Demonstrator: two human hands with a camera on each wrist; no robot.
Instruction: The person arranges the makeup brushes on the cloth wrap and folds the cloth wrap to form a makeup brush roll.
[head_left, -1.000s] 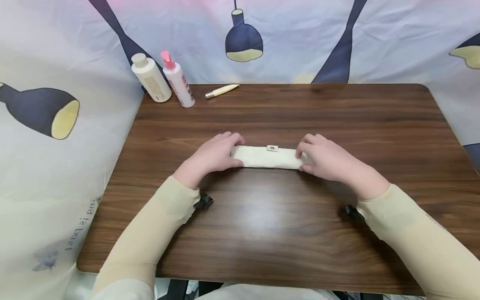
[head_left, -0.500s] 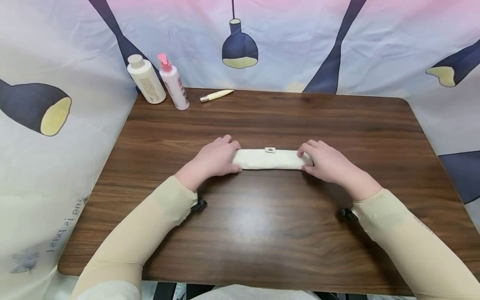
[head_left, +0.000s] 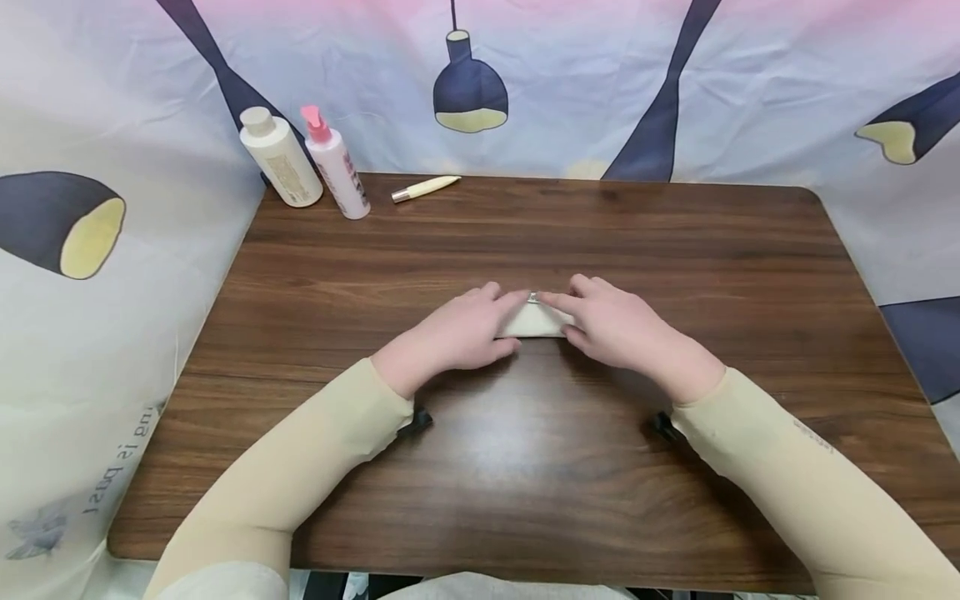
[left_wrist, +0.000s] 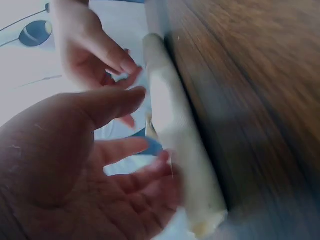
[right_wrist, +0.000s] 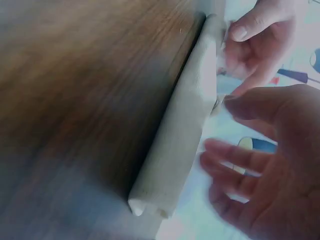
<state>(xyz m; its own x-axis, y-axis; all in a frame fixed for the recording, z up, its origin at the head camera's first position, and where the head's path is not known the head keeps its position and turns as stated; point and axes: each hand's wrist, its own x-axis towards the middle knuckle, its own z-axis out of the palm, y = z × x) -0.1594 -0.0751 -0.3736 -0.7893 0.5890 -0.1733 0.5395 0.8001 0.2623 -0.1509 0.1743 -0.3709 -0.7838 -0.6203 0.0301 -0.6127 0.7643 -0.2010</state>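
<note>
A narrow cream cloth pouch (head_left: pixel 534 325) lies on the table before me, with a small tab (head_left: pixel 533 297) on its far edge. My left hand (head_left: pixel 459 335) covers its left part, forefinger stretched to the tab. From the other side, my right hand (head_left: pixel 622 323) covers the right part, its forefinger pointing at the same tab. Both wrist views show the pouch (left_wrist: pixel 172 115) as a long, flattened roll, with loosely spread fingers alongside it. In the right wrist view, the end of the pouch (right_wrist: pixel 170 145) nearest the camera is uncovered.
On the wooden table (head_left: pixel 480 500), a white bottle (head_left: pixel 281 158) and a pink-topped pump bottle (head_left: pixel 337 171) stand at the back left. A cream pen-like object (head_left: pixel 425 188) lies beside them. A printed cloth (head_left: pixel 562 83) hangs behind the table.
Both hands have slid inward from the pouch's ends, so their forefingers now meet at the tab. The pouch lies in about the same place.
</note>
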